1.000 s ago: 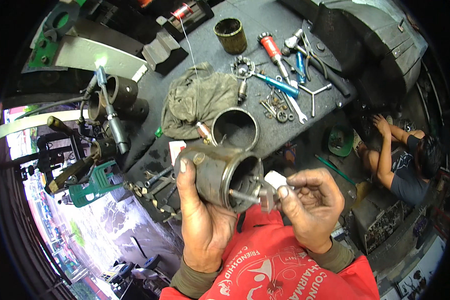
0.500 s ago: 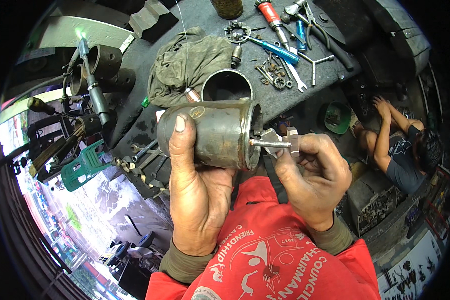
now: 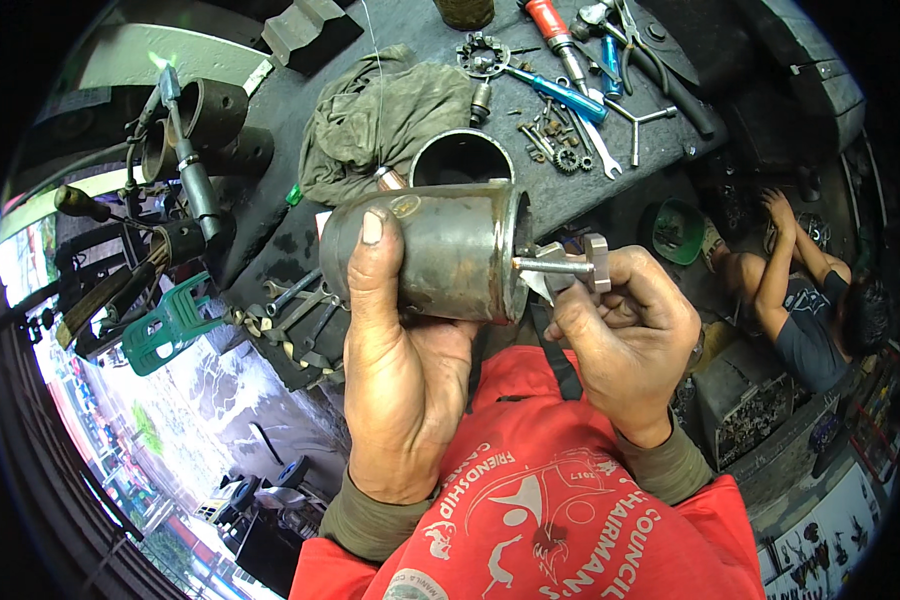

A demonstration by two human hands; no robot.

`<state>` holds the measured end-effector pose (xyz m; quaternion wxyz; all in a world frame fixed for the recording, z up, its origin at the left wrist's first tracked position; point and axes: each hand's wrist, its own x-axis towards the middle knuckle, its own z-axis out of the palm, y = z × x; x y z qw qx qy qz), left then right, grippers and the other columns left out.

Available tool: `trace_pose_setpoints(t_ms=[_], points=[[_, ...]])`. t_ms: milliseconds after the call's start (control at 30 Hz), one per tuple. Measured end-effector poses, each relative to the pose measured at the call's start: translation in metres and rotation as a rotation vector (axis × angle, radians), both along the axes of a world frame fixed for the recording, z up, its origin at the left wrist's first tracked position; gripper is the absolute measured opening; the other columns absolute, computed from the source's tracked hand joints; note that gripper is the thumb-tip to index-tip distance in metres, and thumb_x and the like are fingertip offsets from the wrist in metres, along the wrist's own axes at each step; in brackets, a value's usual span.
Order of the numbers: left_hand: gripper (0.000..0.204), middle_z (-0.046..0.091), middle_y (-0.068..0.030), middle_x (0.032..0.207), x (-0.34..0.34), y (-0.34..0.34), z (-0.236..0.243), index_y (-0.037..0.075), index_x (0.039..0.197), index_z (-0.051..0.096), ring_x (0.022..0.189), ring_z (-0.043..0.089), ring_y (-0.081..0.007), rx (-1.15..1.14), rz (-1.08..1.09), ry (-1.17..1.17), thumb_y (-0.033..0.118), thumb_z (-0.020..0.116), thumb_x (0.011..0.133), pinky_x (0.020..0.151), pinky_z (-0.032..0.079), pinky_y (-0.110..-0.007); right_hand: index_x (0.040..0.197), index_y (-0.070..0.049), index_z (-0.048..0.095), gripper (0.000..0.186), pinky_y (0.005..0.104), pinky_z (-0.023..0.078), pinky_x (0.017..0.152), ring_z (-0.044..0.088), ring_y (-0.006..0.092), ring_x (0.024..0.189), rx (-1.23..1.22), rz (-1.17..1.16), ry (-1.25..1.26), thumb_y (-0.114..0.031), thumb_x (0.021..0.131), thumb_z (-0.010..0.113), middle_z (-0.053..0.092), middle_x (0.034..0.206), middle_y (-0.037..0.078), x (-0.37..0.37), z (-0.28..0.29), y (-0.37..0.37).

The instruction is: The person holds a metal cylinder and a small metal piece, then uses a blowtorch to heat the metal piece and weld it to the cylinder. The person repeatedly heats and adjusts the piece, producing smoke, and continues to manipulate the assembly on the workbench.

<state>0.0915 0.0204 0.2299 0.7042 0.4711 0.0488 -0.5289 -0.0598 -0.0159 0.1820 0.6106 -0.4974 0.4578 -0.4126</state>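
My left hand (image 3: pixel 400 390) is wrapped round a dark metal cylinder housing (image 3: pixel 450 250), lying sideways above the bench edge, with its thumb along the upper side. At the housing's open right end, my right hand (image 3: pixel 632 345) pinches a silvery, angular metal block (image 3: pixel 598 265) between thumb and fingers. A threaded bolt (image 3: pixel 558 267) lies across the block, in front of the housing's mouth. The fingers partly hide the block, and I cannot tell how far it reaches into the housing.
Behind the housing, another metal ring (image 3: pixel 460 158) stands beside a crumpled olive cloth (image 3: pixel 370 125). Screwdrivers, pliers (image 3: pixel 638 50), a wrench (image 3: pixel 595 150) and loose bolts cover the bench (image 3: pixel 530 195). A lit torch (image 3: pixel 195 180) is at left. A person (image 3: pixel 810 300) sits at right, near a green basin (image 3: pixel 675 230).
The housing has shifted slightly right and upward with my left hand. My right hand still pinches the block, which has tilted slightly with the bolt.
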Motion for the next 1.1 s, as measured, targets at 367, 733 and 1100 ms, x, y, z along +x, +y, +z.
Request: trace_pose_setpoints(t_ms=[367, 733, 1100], points=[[0.057, 0.067, -0.0106, 0.129, 0.005, 0.0, 0.001, 0.003, 0.139, 0.057, 0.118, 0.068, -0.0231, 0.05, -0.087, -0.077, 0.047, 0.069, 0.105, 0.103, 0.057, -0.046, 0.105, 0.009, 0.069, 0.008, 0.024, 0.06, 0.062, 0.07, 0.0105, 0.075, -0.097, 0.161, 0.036, 0.008, 0.096, 0.069, 0.069, 0.096, 0.009, -0.003, 0.002, -0.019], [0.057, 0.067, -0.0083, 0.126, 0.015, -0.002, -0.012, 0.003, 0.136, 0.059, 0.113, 0.069, -0.0198, 0.074, -0.106, -0.147, 0.047, 0.072, 0.103, 0.097, 0.059, -0.041, 0.109, 0.011, 0.068, 0.012, 0.0291, 0.061, 0.07, 0.072, 0.016, 0.079, 0.363, 0.235, -0.171, 0.007, 0.1, 0.061, 0.073, 0.097, 0.013, -0.01, -0.005, -0.015], [0.06, 0.071, -0.0091, 0.11, 0.035, -0.031, -0.05, -0.001, 0.128, 0.062, 0.093, 0.071, -0.0179, 0.12, -0.256, -0.28, 0.049, 0.077, 0.099, 0.083, 0.061, -0.036, 0.112, 0.011, 0.072, 0.02, 0.0266, 0.059, 0.063, 0.07, 0.0128, 0.068, 0.378, 0.186, -0.17, -0.007, 0.107, 0.063, 0.073, 0.084, 0.01, 0.008, -0.052, -0.018]])
